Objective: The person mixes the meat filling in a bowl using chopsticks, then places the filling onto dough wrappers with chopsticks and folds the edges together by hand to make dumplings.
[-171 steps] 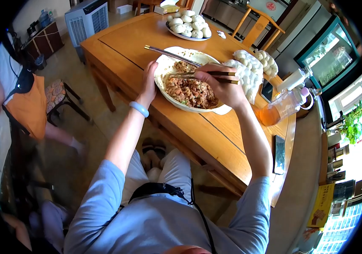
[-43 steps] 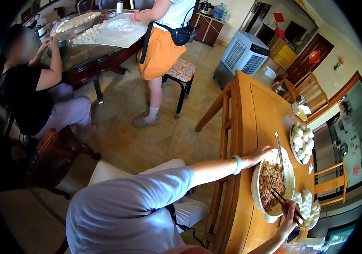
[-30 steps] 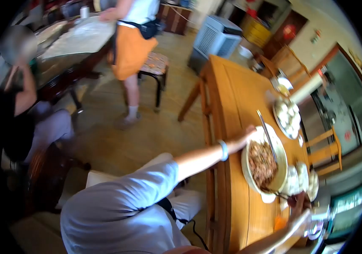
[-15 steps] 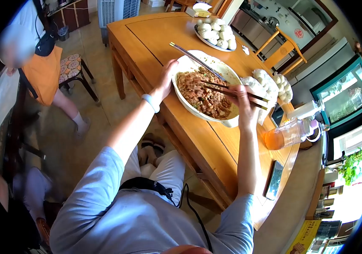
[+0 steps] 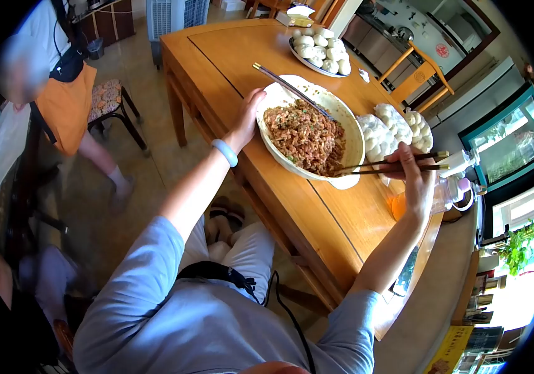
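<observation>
A large white bowl [image 5: 355,134] stands on the wooden table, with brown minced filling [image 5: 304,134] flecked with green inside. My left hand [image 5: 245,121] grips the bowl's left rim, fingers closed on it. In my right hand [image 5: 413,174], to the right of the bowl, is a pair of dark chopsticks [image 5: 373,167]; their tips touch the filling at the bowl's lower right edge. A second pair of chopsticks [image 5: 292,88] rests across the far rim, its tips inside the bowl.
Behind the bowl are a plate of white buns [image 5: 320,50] and bags of white buns [image 5: 385,131]. A jug of orange liquid [image 5: 445,192] and a phone [image 5: 406,274] lie right, partly behind my right arm. Two people are at the left, one in orange shorts [image 5: 64,109].
My right hand has moved right, drawing its chopsticks from the middle of the filling to the bowl's lower right edge. My left hand still holds the rim.
</observation>
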Tool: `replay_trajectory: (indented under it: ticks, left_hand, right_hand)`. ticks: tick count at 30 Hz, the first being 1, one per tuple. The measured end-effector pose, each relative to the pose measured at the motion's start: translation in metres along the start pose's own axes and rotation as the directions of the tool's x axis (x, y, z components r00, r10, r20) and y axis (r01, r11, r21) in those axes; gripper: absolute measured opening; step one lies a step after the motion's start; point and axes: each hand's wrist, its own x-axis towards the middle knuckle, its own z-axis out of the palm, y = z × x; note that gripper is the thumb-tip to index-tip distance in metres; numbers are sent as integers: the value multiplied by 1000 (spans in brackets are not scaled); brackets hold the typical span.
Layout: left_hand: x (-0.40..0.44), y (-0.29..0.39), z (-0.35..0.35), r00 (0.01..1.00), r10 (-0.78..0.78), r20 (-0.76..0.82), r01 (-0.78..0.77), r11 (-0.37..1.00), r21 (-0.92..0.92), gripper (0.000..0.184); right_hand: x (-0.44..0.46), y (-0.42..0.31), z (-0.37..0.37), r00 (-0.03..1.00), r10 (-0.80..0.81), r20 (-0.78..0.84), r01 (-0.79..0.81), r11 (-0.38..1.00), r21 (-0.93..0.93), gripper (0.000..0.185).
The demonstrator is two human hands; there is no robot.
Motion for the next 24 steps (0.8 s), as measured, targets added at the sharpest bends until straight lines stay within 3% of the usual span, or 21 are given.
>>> replay_trajectory:
  ticks: [4,8,11,14,15,17,21,24]
  left_hand:
    - [1,-1,-1,1000,-18,-13,18,1000,7,37]
    - [2,-1,-2,1000,-20,-4,20,1000,5,38]
    - [-1,3,0,999,-32,14,32,999,5,38]
    - [-4,7,2,998,-54,21,54,998,-6,38]
    - [-5,8,3,999,-52,4,52,999,14,38]
    - [-6,10,6,999,-44,-28,46,997,57,39]
    - [-1,1,1,999,-34,6,34,999,27,33]
    - [8,-16,-9,999,-36,31,37,999,-12,29]
  right_hand:
    - [8,19,31,994,50,97,-73,965,252,26]
    - [17,34,69,996,85,21,-84,860,504,28]
    - [24,41,74,996,49,-71,-1,830,558,27]
    - [31,55,80,990,-56,-128,106,897,429,22]
    - [31,58,78,997,-73,-40,82,938,338,19]
    - [35,60,68,999,-43,33,29,938,347,21]
    - [24,19,38,997,33,-66,-10,947,320,20]
    - [10,16,32,997,-48,-56,56,985,162,19]
